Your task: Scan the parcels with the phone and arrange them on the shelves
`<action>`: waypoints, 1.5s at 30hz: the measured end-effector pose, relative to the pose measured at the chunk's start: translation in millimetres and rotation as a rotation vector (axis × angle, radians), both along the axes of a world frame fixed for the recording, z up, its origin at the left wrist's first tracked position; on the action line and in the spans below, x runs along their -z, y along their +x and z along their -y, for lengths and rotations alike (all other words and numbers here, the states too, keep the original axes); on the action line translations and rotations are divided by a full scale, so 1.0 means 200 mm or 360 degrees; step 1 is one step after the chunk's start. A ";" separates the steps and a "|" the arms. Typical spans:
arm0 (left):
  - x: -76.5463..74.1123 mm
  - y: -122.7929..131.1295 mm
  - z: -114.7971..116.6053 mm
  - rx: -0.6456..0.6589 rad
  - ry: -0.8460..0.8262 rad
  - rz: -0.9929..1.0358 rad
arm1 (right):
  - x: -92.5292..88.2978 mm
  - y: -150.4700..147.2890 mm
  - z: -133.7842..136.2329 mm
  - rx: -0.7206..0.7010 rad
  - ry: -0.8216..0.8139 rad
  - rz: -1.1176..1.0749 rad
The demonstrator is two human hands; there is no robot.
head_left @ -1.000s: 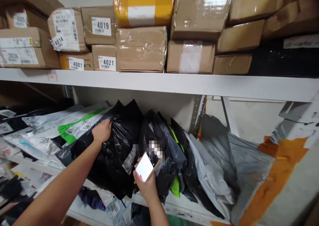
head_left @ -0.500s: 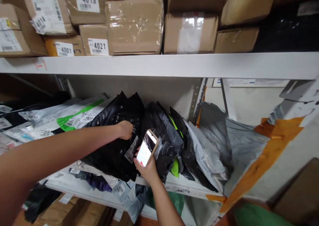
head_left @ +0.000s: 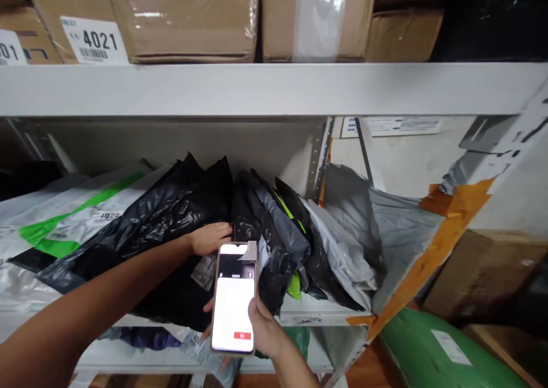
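DESK: Caption pls. Widest thing first.

PHOTOG: A grey steel rack runs across the frame. Top shelf: taped cardboard boxes, the one at far left w/ a sticker reading "4021". Mid shelf: a heap of poly mailers. There's a white-and-green mailer at left, grey mailers at right, and a black bag in the centre, slumped leftward on the pile.

DESK: And the person?

PHOTOG: Two bare arms come in from the near edge. The left hand lies on the black bag's right side, fingers bent into the plastic. Can't tell if it's pinching or just pressing. The right hand is wrapped round a phone, held upright on the near side of the bag. Screen is lit white w/ a small red button.

DESK: How far along, in yr view?

PHOTOG: Mid-job, I'd say. Hand on the bag, phone up & awake, so that much looks done. The bag is still on the shelf, not lifted. Its paper label peeks out just left of the phone, partly covered & too small to read. Screen text is unreadable too, so whether bag & phone have been matched I can't say.
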State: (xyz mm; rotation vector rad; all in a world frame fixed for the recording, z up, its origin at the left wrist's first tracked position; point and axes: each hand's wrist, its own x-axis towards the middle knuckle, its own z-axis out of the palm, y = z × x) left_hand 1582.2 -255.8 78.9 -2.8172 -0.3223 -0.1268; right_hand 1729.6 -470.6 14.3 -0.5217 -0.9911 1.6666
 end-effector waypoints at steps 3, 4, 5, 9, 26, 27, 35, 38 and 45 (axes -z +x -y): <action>0.01 -0.02 -0.01 0.0144 -0.0009 0.0026 | -0.01 -0.11 0.14 0.0022 -0.0246 -0.0147; 0.01 -0.03 -0.01 0.0160 -0.0012 0.0048 | 0.00 -0.15 0.18 0.0117 -0.0303 -0.0185; 0.01 -0.04 -0.01 0.0163 -0.0015 0.0074 | 0.00 -0.19 0.21 0.0207 -0.0357 -0.0225; 0.01 -0.07 0.00 0.0150 -0.0033 0.0151 | 0.00 -0.27 0.26 0.0428 -0.0658 -0.0381; -0.02 -0.12 -0.04 0.0225 -0.0155 0.0209 | 0.02 -0.33 0.27 0.0070 -0.0871 -0.0366; -0.03 -0.12 -0.04 0.0211 -0.0155 0.0177 | 0.03 -0.33 0.28 0.0021 -0.0796 -0.0370; -0.04 -0.11 -0.05 0.0103 -0.0163 0.0076 | 0.29 -0.41 0.20 -0.0141 -0.0304 -0.0194; -0.02 -0.11 -0.08 0.0158 -0.0174 0.0161 | 0.40 -0.47 0.16 -0.0139 -0.0225 -0.0114; -0.01 -0.12 -0.11 0.0250 -0.0125 0.0228 | 0.29 -0.42 0.14 0.0125 -0.0349 -0.0058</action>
